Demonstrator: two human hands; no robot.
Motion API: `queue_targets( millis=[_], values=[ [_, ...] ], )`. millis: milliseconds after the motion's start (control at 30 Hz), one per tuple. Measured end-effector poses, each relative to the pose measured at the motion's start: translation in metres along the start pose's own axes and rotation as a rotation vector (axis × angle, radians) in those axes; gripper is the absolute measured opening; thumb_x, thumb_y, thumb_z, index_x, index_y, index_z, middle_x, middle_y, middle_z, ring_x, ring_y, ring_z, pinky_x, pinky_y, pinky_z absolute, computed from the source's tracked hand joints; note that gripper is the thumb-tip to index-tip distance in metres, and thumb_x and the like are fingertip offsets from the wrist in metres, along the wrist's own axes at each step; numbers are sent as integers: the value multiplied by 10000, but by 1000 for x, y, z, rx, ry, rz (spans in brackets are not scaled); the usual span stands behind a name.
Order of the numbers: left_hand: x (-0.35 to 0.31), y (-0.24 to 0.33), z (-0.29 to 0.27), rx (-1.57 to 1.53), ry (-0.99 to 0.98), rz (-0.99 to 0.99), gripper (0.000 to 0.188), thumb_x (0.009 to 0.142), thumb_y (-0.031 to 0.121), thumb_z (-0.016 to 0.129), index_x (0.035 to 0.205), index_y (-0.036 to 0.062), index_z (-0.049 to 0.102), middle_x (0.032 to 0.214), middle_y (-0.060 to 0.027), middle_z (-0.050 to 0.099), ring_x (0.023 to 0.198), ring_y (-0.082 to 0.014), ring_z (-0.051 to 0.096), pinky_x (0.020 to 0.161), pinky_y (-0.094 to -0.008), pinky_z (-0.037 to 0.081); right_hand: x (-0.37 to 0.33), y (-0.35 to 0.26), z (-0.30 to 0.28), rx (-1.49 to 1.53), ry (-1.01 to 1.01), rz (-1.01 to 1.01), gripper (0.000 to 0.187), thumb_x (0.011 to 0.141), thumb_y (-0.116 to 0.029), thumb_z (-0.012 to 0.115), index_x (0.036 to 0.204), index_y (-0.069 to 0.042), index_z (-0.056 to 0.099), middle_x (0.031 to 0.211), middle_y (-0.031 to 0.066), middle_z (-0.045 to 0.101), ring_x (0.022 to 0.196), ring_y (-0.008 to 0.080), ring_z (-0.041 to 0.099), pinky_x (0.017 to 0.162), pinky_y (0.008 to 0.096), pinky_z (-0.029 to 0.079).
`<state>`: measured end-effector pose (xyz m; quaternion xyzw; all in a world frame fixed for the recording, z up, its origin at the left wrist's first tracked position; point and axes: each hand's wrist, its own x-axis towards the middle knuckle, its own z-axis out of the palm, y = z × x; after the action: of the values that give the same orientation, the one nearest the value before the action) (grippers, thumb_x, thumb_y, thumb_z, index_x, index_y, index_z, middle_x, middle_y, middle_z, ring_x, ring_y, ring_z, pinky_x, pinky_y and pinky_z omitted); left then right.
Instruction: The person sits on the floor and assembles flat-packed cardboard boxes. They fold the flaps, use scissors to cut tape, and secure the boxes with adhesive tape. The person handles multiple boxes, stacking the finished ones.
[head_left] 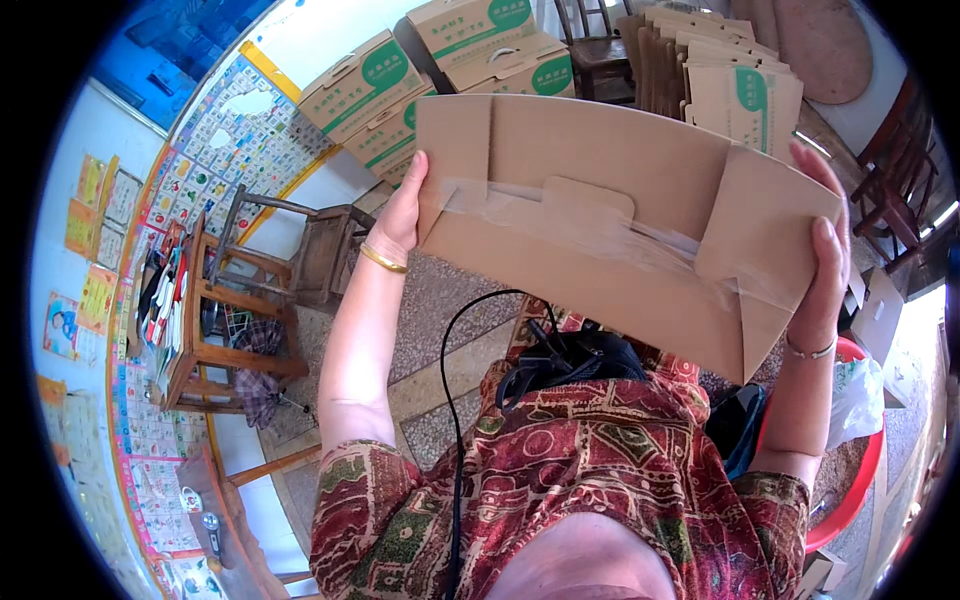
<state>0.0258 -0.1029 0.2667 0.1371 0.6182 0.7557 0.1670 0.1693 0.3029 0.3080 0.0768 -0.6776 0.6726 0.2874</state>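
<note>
Matt cardboard carton [600,265] under glossy tape [640,247], at two o'clock.
The carton you hold has smooth, dull brown faces, while the clear plastic tape along its seam looks shiny and wrinkled. At ten, your bangle [384,258] is polished, gold-coloured metal; at five, your patterned shirt [600,465] is matt cloth. Toward four, the red basin [872,475] looks like smooth plastic, the bag [860,402] by it thin, crinkled plastic film. At nine, the frame [250,358] is bare-looking wood; at seven, the floor [427,437] is speckled like terrazzo.
</note>
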Motion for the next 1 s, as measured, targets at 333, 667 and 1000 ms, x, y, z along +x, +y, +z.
queue_targets(
  millis=[333,667,1000],
  values=[
    [9,-20,-18,-222,62,-25,843,876,702,303,1343,11,419,1312,-140,503,1219,-257,469,1028,-396,362,21,11,-20,-471,-526,-758,593,787,-547,561,1172,-96,567,1316,212,476,1334,434,286,1074,602,179],
    [11,-59,-16,-246,34,29,586,883,351,585,1324,-1,426,1280,-118,517,1186,-219,481,1016,-360,368,33,22,-8,-280,-295,-448,513,854,-445,482,1187,-63,555,1415,178,395,1392,357,202,1116,485,154],
    [24,-86,4,-50,-2,194,717,802,146,626,1423,47,281,1415,-104,378,1299,-218,369,1084,-359,287,25,133,-58,42,-221,161,741,802,-113,623,1431,22,255,1439,133,360,1333,225,329,1098,342,255]
  ],
)
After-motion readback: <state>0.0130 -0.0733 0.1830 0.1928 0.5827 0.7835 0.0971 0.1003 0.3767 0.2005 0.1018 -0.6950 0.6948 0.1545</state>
